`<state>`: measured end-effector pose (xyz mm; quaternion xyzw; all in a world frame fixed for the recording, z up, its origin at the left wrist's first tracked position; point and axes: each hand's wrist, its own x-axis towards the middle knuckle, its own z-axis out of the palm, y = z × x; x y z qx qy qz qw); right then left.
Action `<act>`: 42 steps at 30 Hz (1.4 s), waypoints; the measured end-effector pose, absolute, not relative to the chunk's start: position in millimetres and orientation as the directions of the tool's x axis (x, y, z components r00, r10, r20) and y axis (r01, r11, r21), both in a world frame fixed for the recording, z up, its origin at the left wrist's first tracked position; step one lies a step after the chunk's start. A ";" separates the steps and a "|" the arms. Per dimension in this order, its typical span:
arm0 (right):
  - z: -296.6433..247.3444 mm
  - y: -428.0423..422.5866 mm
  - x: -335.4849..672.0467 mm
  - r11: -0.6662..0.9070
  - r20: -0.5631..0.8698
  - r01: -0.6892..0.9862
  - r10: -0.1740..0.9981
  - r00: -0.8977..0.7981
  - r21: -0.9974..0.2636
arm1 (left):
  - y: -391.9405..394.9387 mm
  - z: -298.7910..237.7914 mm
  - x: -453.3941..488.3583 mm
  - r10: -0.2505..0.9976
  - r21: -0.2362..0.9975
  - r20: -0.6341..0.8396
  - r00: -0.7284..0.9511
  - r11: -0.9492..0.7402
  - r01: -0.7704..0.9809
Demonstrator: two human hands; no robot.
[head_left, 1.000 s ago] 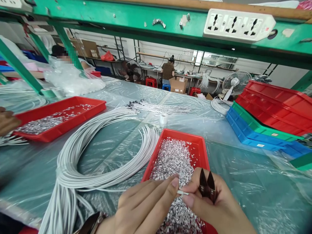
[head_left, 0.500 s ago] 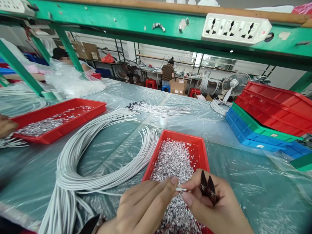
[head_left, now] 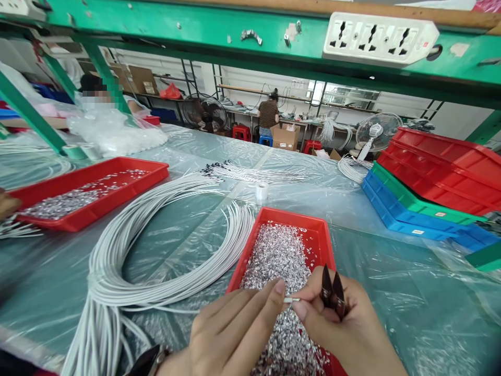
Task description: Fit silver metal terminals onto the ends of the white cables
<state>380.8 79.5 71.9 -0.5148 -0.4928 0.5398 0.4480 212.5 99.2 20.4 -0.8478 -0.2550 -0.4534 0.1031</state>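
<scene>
My left hand (head_left: 237,331) is closed around a white cable, whose short end (head_left: 289,300) sticks out past the thumb. At that tip, the thumb and forefinger of my right hand (head_left: 352,318) meet in a pinch. Dark-bladed nippers (head_left: 332,293) are tucked in the right hand's curled fingers, jaws pointing up and apart. Under both hands stands a red tray (head_left: 331,245) holding a heap of small shiny metal pieces (head_left: 277,256). Left of it lies a big coil of white cables (head_left: 113,277), its loose tails running toward me.
Another red tray (head_left: 80,222) of metal pieces stands left, with another person's hand (head_left: 7,204) beside it. A cable bundle (head_left: 258,173) and white roll (head_left: 261,193) lie beyond. Stacked bins (head_left: 434,177) stand right. A green beam with a power strip (head_left: 379,39) crosses above.
The view has shifted slightly. Both hands keep nearly the same pose at the cable end, which now looks level between them.
</scene>
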 end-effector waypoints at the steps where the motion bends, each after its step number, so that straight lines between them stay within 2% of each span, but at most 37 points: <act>1: 71.6 80.1 381.1 -0.119 -0.120 0.018 0.990 -0.076 -0.993 | 100.8 26.0 213.5 0.341 0.076 0.823 0.455 -0.859 0.506; 6: 69.0 81.5 382.9 -0.114 -0.116 0.022 0.988 -0.107 -0.993 | 104.7 35.0 222.9 0.380 0.190 0.843 0.381 -0.872 0.451; 13: 68.1 81.9 386.0 -0.090 -0.093 0.024 0.987 -0.130 -0.996 | 102.8 36.7 223.7 0.539 0.447 0.745 0.394 -0.841 0.306; 20: 72.2 80.1 386.2 -0.103 -0.108 0.057 0.989 -0.104 -0.993 | 108.2 35.7 224.9 0.566 0.549 0.703 0.430 -0.817 0.177; 28: 71.9 78.6 383.0 -0.075 -0.084 0.176 0.996 -0.041 -0.982 | 105.3 38.1 223.1 0.683 0.701 0.552 0.479 -0.691 0.177; 34: 75.0 79.5 382.1 -0.105 -0.113 0.135 0.992 -0.054 -0.985 | 102.7 31.8 225.1 0.725 0.746 0.565 0.394 -0.653 0.132; 39: 76.9 79.2 381.7 -0.095 -0.104 0.123 0.993 -0.063 -0.988 | 99.1 24.4 223.5 0.820 0.866 0.419 0.391 -0.491 0.101; 42: 77.2 79.2 382.2 -0.118 -0.127 0.104 0.988 -0.087 -0.988 | 97.5 23.1 222.5 0.838 0.923 0.341 0.425 -0.384 0.016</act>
